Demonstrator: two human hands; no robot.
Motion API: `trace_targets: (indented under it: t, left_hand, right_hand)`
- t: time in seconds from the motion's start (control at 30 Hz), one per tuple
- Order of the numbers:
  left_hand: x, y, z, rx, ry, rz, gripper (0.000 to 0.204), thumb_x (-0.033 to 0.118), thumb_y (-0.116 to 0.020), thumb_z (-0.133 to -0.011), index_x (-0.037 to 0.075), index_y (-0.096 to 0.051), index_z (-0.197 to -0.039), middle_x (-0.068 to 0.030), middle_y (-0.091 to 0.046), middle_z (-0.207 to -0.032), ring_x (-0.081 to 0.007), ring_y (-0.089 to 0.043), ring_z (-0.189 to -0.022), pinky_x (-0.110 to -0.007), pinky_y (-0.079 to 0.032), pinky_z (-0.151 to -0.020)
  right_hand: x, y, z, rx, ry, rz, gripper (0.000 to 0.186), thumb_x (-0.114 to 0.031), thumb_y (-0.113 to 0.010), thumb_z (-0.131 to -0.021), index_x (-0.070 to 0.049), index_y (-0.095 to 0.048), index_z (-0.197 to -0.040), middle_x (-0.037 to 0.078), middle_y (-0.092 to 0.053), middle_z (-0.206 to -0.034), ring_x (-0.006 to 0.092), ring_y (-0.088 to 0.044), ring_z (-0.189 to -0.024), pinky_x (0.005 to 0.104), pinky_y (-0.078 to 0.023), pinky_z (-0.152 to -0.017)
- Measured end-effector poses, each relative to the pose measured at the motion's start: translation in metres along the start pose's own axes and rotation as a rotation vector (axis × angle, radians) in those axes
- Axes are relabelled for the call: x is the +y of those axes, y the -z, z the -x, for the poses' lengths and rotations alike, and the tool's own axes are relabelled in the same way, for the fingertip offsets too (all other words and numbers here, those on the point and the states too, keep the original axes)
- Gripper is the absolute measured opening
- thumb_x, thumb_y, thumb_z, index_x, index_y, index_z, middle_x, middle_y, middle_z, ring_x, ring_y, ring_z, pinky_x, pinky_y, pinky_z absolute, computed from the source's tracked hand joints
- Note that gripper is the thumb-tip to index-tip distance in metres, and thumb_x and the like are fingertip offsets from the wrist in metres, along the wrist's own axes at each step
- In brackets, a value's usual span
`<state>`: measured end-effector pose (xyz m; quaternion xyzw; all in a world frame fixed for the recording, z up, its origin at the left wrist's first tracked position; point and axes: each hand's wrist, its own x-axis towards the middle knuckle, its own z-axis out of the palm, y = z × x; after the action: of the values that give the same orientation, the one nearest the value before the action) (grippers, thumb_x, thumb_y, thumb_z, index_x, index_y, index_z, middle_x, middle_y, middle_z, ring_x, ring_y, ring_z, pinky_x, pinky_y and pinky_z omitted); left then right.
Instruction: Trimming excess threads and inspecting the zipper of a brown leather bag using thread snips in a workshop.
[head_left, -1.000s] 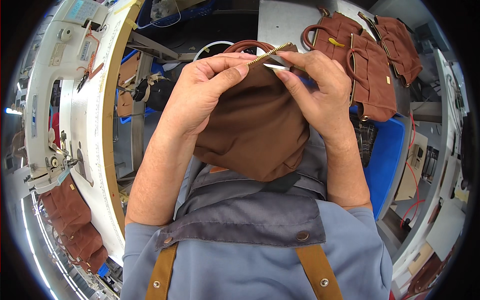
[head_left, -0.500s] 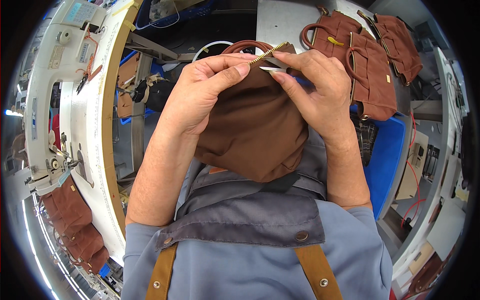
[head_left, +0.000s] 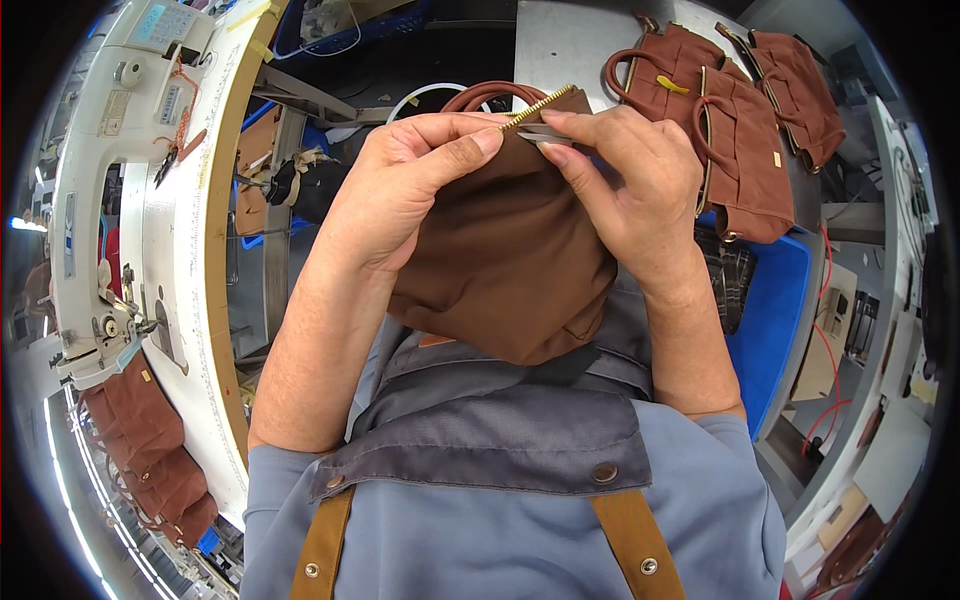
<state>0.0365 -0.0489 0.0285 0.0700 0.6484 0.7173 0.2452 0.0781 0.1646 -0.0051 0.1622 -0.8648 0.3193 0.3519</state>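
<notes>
My left hand pinches a brown cloth bag at the edge by its brass-toothed zipper, thumb and index finger closed on it. The bag hangs over my lap, with reddish handles behind it. My right hand is closed round a small metal cutting tool, probably snips, held between thumb and fingers just below the zipper teeth. Where exactly its blades meet the zipper tape is partly hidden by my fingertips.
A white sewing machine on a bench is at left, brown bags below it. Several finished-looking brown bags lie on a metal table at right. A blue bin sits beside my right arm.
My right thumb and fingers have drawn slightly closer together, and the tool's bright blade now shows less, sitting nearer the zipper edge. My left hand holds nearly the same position.
</notes>
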Motion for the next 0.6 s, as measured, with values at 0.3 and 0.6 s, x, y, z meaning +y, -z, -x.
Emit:
trace_targets:
  t: [0.3,0.6]
  left_hand:
    - [-0.001,0.002,0.003,-0.009,0.019,0.009,0.028,0.018,-0.073,-0.095,-0.001,-0.073,-0.116,-0.0055,-0.074,-0.106,-0.0096,-0.065,-0.101,-0.025,-0.045,-0.097]
    - [0.005,0.000,-0.003,-0.054,0.032,-0.057,0.027,0.018,-0.071,-0.096,0.000,-0.072,-0.117,-0.0034,-0.074,-0.109,-0.0083,-0.063,-0.102,-0.025,-0.043,-0.099]
  right_hand:
    - [0.002,0.006,-0.002,-0.111,-0.018,-0.017,0.018,-0.024,-0.080,-0.083,-0.011,-0.075,-0.093,-0.001,-0.069,-0.078,0.0162,-0.062,-0.064,0.0302,-0.041,-0.065]
    - [0.022,-0.008,-0.002,-0.014,-0.588,-0.751,0.028,-0.021,-0.079,-0.090,-0.002,-0.072,-0.109,0.002,-0.073,-0.093,0.0087,-0.065,-0.082,0.0250,-0.051,-0.075]
